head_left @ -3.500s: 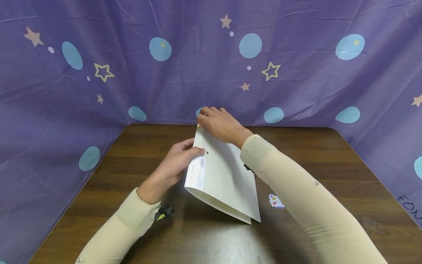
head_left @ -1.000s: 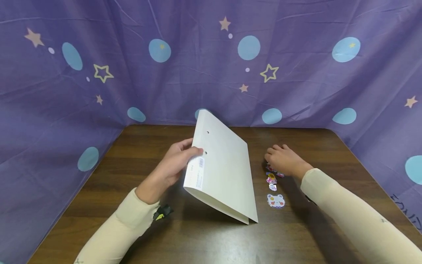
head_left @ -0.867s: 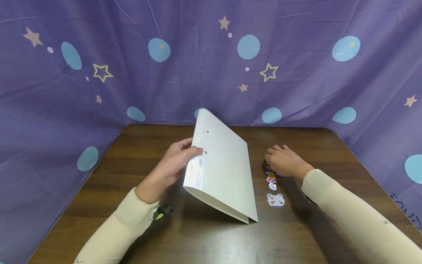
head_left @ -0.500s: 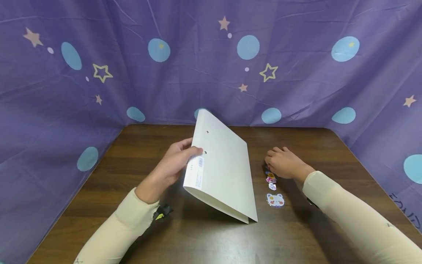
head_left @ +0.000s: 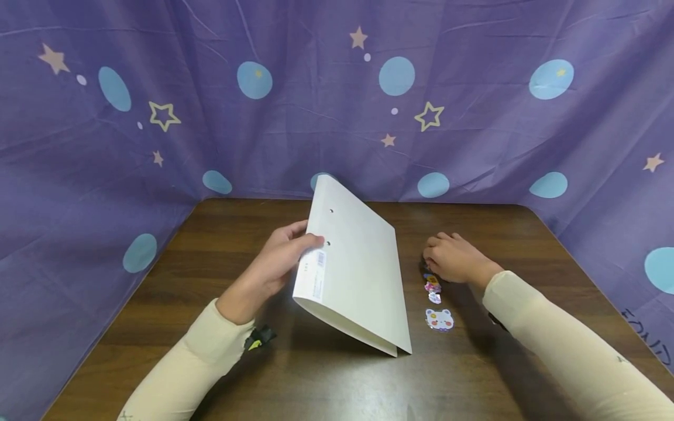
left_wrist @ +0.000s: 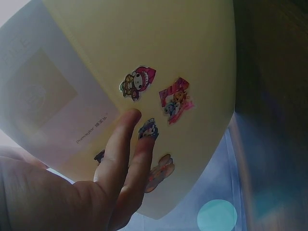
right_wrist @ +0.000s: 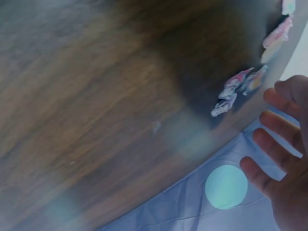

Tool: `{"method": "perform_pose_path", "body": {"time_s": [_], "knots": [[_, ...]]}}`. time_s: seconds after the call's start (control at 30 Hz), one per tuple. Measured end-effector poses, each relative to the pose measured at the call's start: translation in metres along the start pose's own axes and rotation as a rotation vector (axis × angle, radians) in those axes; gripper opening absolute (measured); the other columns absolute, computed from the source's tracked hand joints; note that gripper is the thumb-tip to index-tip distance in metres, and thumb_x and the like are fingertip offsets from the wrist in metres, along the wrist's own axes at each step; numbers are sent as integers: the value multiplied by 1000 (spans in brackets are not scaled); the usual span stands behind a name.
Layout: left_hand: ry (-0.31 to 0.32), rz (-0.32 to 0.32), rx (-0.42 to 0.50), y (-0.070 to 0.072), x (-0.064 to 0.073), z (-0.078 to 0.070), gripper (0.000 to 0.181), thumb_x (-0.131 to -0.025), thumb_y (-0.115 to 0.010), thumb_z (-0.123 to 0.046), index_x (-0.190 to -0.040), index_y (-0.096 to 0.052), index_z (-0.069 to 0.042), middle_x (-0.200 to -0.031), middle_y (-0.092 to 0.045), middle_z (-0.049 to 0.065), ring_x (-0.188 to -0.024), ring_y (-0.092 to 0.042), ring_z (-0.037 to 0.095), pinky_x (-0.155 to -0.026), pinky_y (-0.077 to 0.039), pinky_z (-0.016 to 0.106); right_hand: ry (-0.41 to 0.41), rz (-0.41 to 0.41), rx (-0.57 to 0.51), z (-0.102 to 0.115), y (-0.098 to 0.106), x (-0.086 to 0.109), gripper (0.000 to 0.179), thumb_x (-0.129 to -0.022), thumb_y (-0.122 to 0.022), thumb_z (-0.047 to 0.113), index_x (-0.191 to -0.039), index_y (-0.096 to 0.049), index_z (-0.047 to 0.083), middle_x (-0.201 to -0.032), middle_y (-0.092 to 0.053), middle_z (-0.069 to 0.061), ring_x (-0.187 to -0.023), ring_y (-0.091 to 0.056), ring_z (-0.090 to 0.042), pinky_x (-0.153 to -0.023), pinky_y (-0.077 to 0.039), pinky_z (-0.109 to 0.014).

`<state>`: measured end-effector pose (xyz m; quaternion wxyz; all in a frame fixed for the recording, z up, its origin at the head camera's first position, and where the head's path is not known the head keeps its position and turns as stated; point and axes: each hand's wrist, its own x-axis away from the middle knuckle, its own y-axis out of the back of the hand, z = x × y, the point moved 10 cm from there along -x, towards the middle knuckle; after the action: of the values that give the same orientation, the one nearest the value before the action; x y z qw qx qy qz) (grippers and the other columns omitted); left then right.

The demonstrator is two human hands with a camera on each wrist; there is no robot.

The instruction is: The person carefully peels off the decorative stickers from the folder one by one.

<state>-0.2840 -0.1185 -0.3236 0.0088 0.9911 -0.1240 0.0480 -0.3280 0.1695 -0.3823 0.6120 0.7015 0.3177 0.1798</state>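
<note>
My left hand [head_left: 281,257] holds a white file folder [head_left: 358,275] by its spine, thumb on the near face. The folder stands tilted, its lower corners close over the table. In the left wrist view, the fingers [left_wrist: 114,161] lie against the folder's other cover, among several cartoon stickers [left_wrist: 175,101] there. My right hand [head_left: 455,258] is low over loose stickers [head_left: 433,283] on the table and covers some of them in the head view. Its fingers, loosely bent and spread in the right wrist view, show nothing between them; more stickers [right_wrist: 233,85] lie close by.
A bear-face sticker [head_left: 439,320] lies on the wooden table [head_left: 474,362], right of the folder and nearer to me than the other stickers. Behind the table hangs a purple curtain [head_left: 326,134] with stars and blue dots.
My right hand has left the folder's top edge and moved right, down to the loose stickers, where it has barely shifted in the last second. My left hand keeps its hold on the folder.
</note>
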Motion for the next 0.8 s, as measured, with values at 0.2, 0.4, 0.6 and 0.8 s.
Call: {"method": "perform_pose_path", "body": {"time_s": [0.2,0.4,0.6,0.8], "knots": [[9,-9,-10,1,0,2,61,-98,-61,-15,-154,-40,-3,-125,-64,24,-92,-71,24,-75,-62,36,3,-34,-59,5,6,-6,12,-95,-71,16,-105,-74,10,-114,-69,-8,-105,-62,-32,-86,-52,-55],[3,-13,-2,0,-1,1,60,-98,-61,-14,-153,-40,-2,-124,-65,24,-91,-71,23,-74,-62,35,-13,-50,-137,12,11,-11,27,-98,-70,20,-121,-70,5,-123,-66,-12,-111,-62,-33,-92,-54,-55],[2,-13,-9,0,-1,1,61,-98,-61,-14,-154,-40,-2,-125,-65,24,-91,-71,23,-74,-62,35,-35,-99,-312,20,23,-17,39,-100,-68,21,-132,-63,0,-130,-63,-17,-116,-64,-35,-95,-55,-51],[1,-14,-11,-1,-2,2,62,-98,-61,-15,-155,-38,-3,-126,-64,24,-92,-71,23,-75,-62,35,-59,-155,-573,31,33,-27,43,-101,-67,20,-137,-59,-1,-132,-63,-18,-117,-63,-35,-98,-53,-51]]}}
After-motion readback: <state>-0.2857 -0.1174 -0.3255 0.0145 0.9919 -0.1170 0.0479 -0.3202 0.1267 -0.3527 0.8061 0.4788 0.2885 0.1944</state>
